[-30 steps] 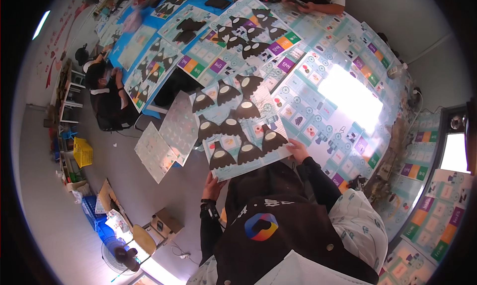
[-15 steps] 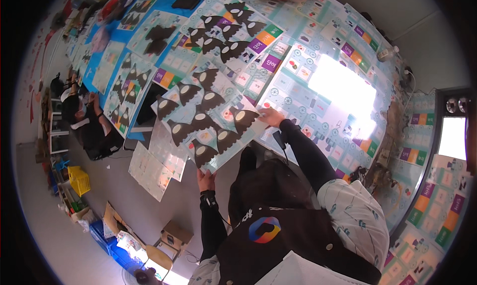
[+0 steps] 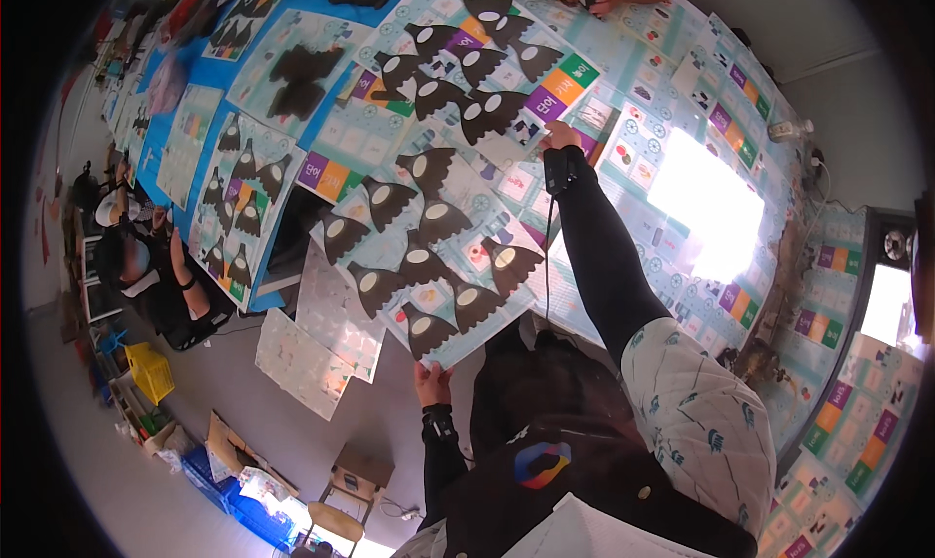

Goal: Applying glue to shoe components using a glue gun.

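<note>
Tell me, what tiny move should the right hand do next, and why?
Perhaps the right hand should lightly pinch the far sheet by its near corner, because it reaches there, while the left hand holds the edge of the near sheet.

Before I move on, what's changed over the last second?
The right hand let go of the near sheet and reached forward to the corner of the farther sheet; whether it grips is unclear. The near sheet shifted left. The left hand still holds its lower edge, and the farther sheet lies where it was.
</note>
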{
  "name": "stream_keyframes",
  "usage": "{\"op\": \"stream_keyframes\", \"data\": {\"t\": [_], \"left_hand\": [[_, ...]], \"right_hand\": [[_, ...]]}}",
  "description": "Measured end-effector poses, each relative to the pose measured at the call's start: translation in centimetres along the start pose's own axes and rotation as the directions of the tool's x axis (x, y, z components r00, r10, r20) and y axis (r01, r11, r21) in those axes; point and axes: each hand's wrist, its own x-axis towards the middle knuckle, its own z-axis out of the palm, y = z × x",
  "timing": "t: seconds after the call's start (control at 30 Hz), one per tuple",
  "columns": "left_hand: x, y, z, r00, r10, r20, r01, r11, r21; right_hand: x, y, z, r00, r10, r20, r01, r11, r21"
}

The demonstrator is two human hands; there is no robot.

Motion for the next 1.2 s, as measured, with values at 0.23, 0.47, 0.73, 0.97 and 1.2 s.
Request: {"op": "stream_keyframes", "data": {"t": [0.23,0.47,0.73,0.97,1.2], "left_hand": [[-0.1,0.8,0.4,1.000,-0.017,-0.007,0.017,1.000,0.022],[1.4,2.9,-2.1,1.000,-0.016,0.005,0.016,0.993,0.119],[6.5,7.2,-4.1,0.996,0.045,0.075,-0.058,0.982,0.181],[16.9,16.0,-1.4,0.944,-0.039,0.328,-0.087,0.928,0.362],[28.2,23.3,1.1,0.910,-0.215,0.354,-0.063,0.772,0.632]], "right_hand": [[2.9,2.2,1.3,0.991,0.133,-0.022,-0.129,0.983,0.132],[-5.0,-5.6,-2.0,0.930,0.365,0.048,-0.230,0.475,0.849],[-17.1,-6.0,-12.4,0.941,0.337,-0.024,-0.131,0.430,0.893],[-34.5,-0.1,-24.3,0.821,0.547,-0.163,-0.123,0.449,0.885],[-48.6,4.5,-30.3,0.788,0.528,-0.318,-0.038,0.556,0.830]]}}
